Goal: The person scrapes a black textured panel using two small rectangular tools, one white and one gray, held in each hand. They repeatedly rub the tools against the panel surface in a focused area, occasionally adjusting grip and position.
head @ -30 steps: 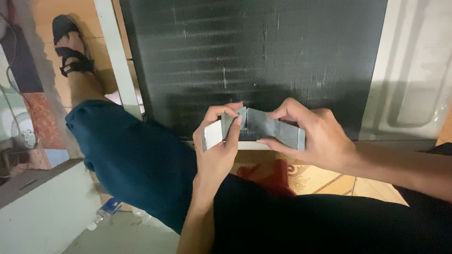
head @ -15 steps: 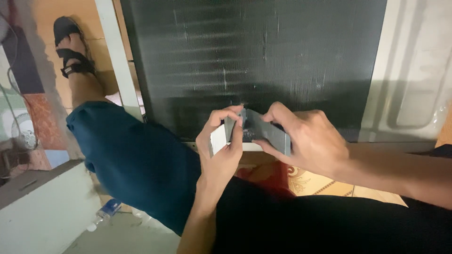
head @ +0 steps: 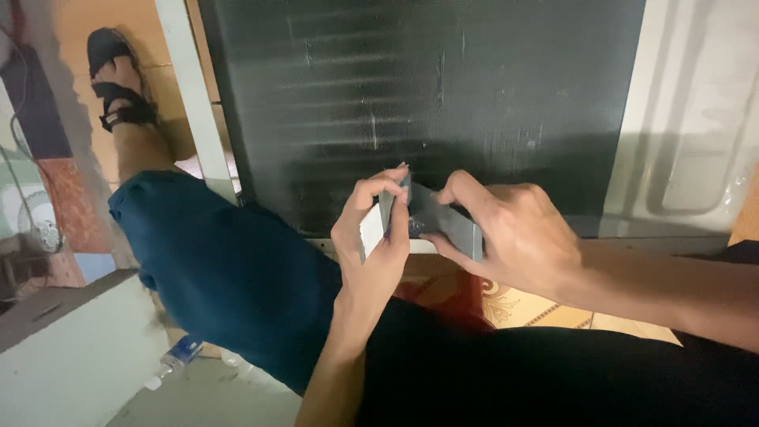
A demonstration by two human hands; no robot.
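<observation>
My left hand (head: 375,245) and my right hand (head: 510,233) both hold a flat grey strip (head: 431,213), like stiff tape or thin sheet, just in front of a large black finned panel (head: 427,87). The left fingers pinch the strip's left end, where a white face (head: 370,229) shows. My right thumb and fingers grip the strip's right part from above. The hands are close together over my lap.
My left leg in dark blue trousers (head: 221,269) stretches toward a black sandal (head: 115,79) on the orange floor. A white frame bar (head: 190,95) runs beside the panel. A white moulded casing (head: 696,119) stands at right, a white box (head: 71,348) at lower left.
My right hand has slid left along the strip toward my left hand, so less grey strip shows between them. The left hand has stayed about where it was.
</observation>
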